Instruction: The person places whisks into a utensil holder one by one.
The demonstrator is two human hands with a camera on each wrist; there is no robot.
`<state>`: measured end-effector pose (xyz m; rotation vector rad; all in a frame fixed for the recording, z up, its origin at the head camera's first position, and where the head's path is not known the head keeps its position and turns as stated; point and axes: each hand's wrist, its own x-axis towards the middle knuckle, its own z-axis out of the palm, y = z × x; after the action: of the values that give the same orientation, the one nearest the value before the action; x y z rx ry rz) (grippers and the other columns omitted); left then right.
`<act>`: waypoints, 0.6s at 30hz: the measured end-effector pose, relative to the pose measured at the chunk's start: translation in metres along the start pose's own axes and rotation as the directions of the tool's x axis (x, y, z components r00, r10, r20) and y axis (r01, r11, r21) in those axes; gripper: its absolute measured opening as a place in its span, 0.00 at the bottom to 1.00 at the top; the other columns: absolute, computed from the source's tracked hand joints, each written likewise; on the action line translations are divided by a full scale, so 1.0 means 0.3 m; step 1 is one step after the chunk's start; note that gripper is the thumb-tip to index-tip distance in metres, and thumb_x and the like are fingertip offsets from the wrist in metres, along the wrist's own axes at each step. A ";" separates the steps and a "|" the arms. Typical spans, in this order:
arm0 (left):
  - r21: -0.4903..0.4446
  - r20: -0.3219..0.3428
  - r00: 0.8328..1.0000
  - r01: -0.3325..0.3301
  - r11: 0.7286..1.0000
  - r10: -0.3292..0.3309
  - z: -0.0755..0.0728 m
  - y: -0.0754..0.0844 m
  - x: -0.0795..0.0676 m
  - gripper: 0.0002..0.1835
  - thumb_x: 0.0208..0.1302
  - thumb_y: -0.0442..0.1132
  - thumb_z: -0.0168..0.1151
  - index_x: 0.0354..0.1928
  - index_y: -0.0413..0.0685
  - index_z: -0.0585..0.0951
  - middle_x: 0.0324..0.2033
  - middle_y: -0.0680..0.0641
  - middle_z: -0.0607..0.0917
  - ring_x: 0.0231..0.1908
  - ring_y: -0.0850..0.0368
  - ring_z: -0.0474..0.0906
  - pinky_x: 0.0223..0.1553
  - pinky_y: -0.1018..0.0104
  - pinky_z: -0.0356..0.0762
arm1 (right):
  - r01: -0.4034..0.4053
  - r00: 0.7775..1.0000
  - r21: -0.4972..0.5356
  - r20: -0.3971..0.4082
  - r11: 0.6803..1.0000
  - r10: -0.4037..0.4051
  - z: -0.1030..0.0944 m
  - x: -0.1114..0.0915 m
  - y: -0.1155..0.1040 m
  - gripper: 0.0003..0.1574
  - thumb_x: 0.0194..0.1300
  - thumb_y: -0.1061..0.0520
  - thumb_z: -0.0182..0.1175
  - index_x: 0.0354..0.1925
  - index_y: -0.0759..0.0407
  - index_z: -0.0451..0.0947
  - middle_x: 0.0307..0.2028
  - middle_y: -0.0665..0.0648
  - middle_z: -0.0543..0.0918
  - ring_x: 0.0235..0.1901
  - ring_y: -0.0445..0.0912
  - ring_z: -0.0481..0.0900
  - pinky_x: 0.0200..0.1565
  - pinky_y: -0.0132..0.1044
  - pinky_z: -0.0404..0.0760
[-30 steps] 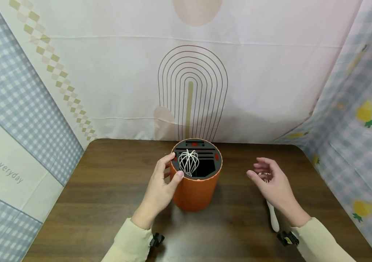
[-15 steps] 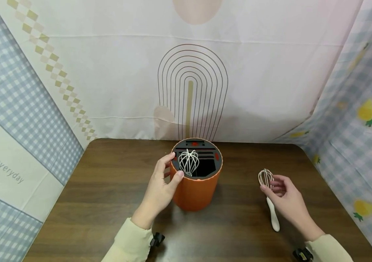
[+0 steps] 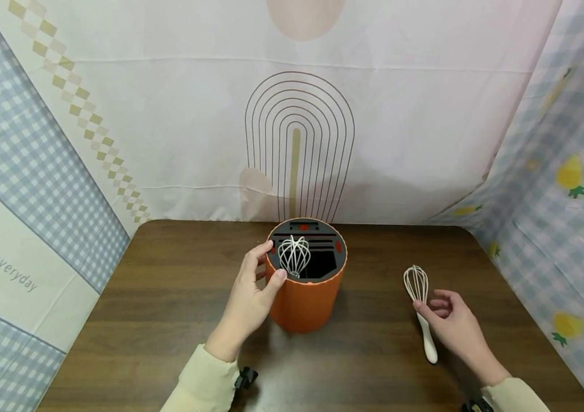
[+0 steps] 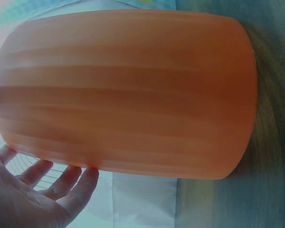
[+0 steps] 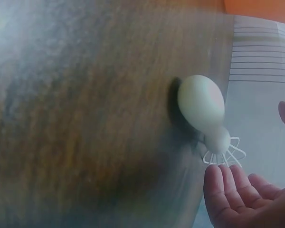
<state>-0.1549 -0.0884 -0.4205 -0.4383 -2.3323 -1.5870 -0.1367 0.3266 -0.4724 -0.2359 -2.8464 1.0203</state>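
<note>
An orange ribbed utensil holder (image 3: 304,306) with a black slotted top stands upright mid-table. My left hand (image 3: 249,292) grips its left side near the rim, thumb at the front and fingers round the side; the left wrist view shows several fingertips touching the orange wall (image 4: 133,95). A white whisk (image 3: 294,256) stands in the holder, wire head up, its handle hidden inside. At the right, another white whisk (image 3: 427,337) lies on the table, wires pointing away. Just beside its neck hovers my right hand (image 3: 455,329), fingers loosely bent, with a gap to the thumb.
The brown wooden table (image 3: 168,320) has rounded far corners. A white printed cloth (image 3: 194,131) hangs behind it, with checked cloths along the left and right sides. Black wrist cameras (image 3: 246,377) sit at both cuffs.
My right hand has drawn back towards me and to the right, from over the lying whisk's wires to beside its neck. My left hand stays at the holder.
</note>
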 end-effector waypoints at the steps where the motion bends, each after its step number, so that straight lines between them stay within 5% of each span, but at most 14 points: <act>1: -0.002 0.000 1.000 -0.001 1.000 0.001 0.000 0.000 0.000 0.32 0.68 0.51 0.59 0.71 0.66 0.61 0.64 0.54 0.66 0.58 0.55 0.67 0.57 0.51 0.73 | -0.006 1.000 0.005 0.012 1.000 0.005 0.002 0.000 0.004 0.49 0.62 0.32 0.59 0.63 0.68 0.63 0.49 0.66 0.80 0.45 0.55 0.79 0.39 0.40 0.76; 18: -0.004 -0.001 1.000 -0.007 1.000 0.007 0.003 -0.004 0.001 0.32 0.68 0.50 0.59 0.71 0.66 0.61 0.66 0.56 0.65 0.58 0.55 0.67 0.57 0.51 0.73 | -0.094 0.979 0.000 0.181 0.996 0.092 0.007 0.001 0.024 0.52 0.63 0.35 0.60 0.63 0.76 0.59 0.46 0.68 0.80 0.45 0.58 0.79 0.43 0.51 0.78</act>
<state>-0.1557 -0.0878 -0.4216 -0.4458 -2.3252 -1.5889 -0.1366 0.3308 -0.4786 -0.2924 -3.0181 1.1259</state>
